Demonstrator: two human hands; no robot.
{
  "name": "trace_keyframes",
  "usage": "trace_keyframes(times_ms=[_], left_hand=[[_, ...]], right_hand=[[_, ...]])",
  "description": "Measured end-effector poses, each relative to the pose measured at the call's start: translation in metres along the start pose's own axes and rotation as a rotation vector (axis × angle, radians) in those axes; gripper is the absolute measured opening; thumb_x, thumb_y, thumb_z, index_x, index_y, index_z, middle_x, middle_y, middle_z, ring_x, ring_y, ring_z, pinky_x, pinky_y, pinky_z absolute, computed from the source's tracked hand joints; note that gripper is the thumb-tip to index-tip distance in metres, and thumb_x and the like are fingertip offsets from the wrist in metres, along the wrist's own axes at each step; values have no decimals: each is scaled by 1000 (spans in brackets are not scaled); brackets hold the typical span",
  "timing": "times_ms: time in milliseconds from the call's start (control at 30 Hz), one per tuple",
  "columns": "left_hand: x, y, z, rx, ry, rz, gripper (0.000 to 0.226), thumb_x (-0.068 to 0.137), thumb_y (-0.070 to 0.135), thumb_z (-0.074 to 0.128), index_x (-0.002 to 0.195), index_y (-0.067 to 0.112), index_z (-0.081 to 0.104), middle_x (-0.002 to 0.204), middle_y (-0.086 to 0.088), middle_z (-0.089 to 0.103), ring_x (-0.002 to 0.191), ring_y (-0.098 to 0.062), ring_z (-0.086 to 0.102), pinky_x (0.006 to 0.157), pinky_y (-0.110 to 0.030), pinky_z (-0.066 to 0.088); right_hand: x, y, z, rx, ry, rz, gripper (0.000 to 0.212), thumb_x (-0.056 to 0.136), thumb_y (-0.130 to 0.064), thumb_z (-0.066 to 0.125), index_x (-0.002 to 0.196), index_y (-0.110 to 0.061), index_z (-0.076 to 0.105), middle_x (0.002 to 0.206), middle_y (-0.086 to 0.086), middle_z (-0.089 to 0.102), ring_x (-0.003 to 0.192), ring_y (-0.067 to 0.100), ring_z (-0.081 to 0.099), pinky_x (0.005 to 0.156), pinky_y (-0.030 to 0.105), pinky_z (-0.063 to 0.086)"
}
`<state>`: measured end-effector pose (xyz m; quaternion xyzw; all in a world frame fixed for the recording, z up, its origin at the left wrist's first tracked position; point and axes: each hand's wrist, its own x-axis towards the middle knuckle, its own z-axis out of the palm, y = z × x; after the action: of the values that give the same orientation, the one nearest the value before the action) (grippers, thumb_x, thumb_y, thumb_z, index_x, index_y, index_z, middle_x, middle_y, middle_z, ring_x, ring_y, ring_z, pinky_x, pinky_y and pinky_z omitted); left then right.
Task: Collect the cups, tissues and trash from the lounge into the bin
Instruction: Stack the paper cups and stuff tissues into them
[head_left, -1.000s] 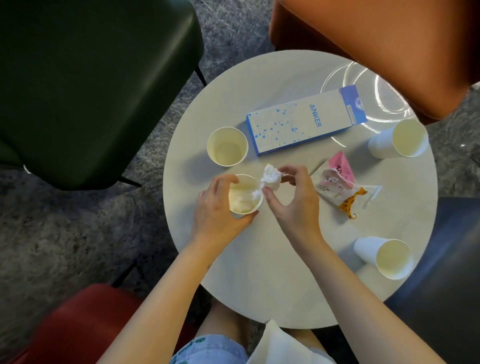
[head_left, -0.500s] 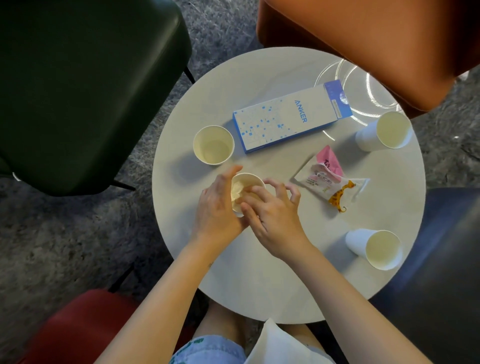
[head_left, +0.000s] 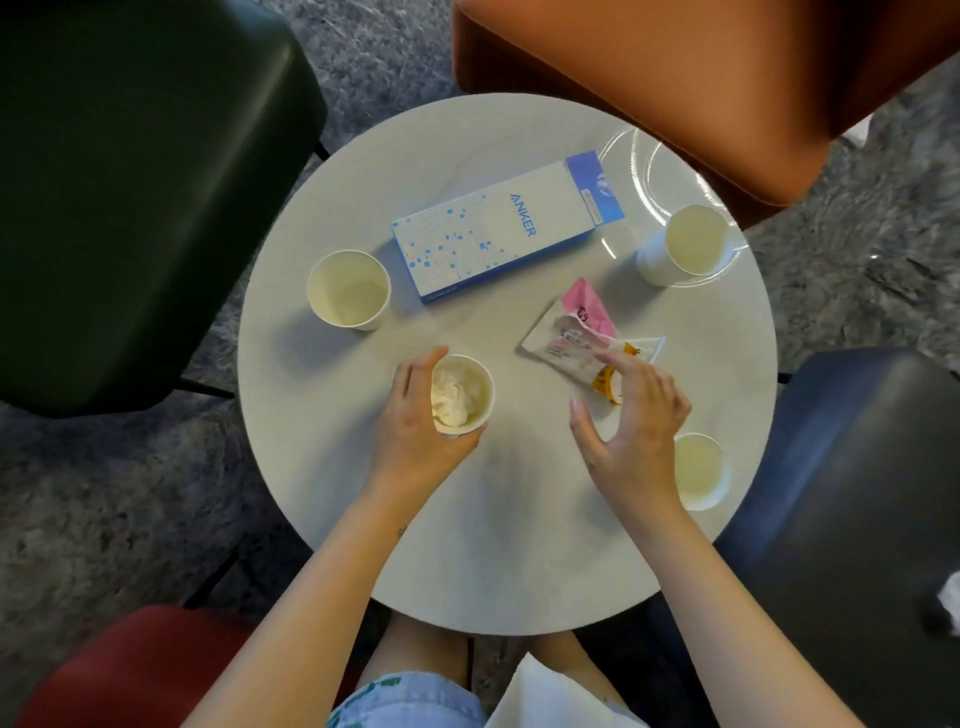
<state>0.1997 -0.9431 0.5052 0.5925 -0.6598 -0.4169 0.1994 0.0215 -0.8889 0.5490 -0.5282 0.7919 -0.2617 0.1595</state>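
Observation:
My left hand (head_left: 415, 431) grips a paper cup (head_left: 477, 385) on the round table (head_left: 493, 545); a crumpled white tissue (head_left: 451, 396) sits inside it. My right hand (head_left: 636, 421) hovers with spread fingers over the near end of a pink and white snack wrapper (head_left: 571, 335), fingertips at or just above it. Three other paper cups stand around: one at the left (head_left: 348, 288), one at the far right (head_left: 688, 249), one at the near right (head_left: 701, 470) partly behind my right hand.
A long blue and white Anker box (head_left: 498, 228) lies across the table's far half. Chairs ring the table: dark green (head_left: 130, 182), orange (head_left: 675, 67), dark blue (head_left: 857, 493), red (head_left: 130, 670). Grey carpet lies below. A white sheet (head_left: 535, 696) rests on my lap.
My right hand pushed the tissue into the cup, then left it and moved right to the snack wrapper. My left hand kept its grip on the cup.

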Motion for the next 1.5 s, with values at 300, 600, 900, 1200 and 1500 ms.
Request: trace_keyframes(times_ms=[300, 600, 900, 1200, 1500], left_hand=[[-9, 88, 33, 16, 31, 215, 76, 59, 23, 84, 126, 12, 50, 108, 4, 47, 96, -7, 47, 79, -7, 32], [-32, 128, 67, 16, -19, 281, 72, 61, 23, 84, 125, 16, 50, 113, 9, 48, 108, -7, 47, 85, 5, 27], [-49, 144, 74, 0, -35, 286, 74, 65, 22, 83, 128, 8, 46, 124, 3, 50, 115, -7, 45, 92, -2, 31], [-53, 144, 61, 11, -21, 199, 77, 65, 27, 83, 131, 16, 44, 120, 9, 47, 108, 5, 40, 86, 4, 29], [-47, 105, 28, -16, -19, 78, 80, 69, 31, 76, 137, 27, 35, 120, 11, 43, 103, 15, 39, 81, 6, 28]], right_hand=[[-13, 55, -61, -1, 67, 63, 51, 76, -37, 47, 116, -6, 54, 115, 5, 58, 107, 26, 50, 92, 22, 17], [-48, 111, -72, 161, -193, 98, 89, 63, -56, 70, 136, -21, 32, 129, -16, 35, 119, -2, 27, 101, 15, 9], [-44, 123, -49, 235, -160, 103, 74, 58, -26, 83, 118, -19, 41, 109, -7, 57, 97, 17, 58, 87, 47, 48], [-14, 73, -55, 382, -188, -148, 79, 62, -33, 83, 127, -18, 39, 124, -7, 53, 110, 12, 54, 90, 46, 45], [-4, 15, -32, 553, -287, -113, 96, 58, -24, 87, 136, -12, 31, 120, -27, 49, 118, 11, 50, 97, 42, 43]])
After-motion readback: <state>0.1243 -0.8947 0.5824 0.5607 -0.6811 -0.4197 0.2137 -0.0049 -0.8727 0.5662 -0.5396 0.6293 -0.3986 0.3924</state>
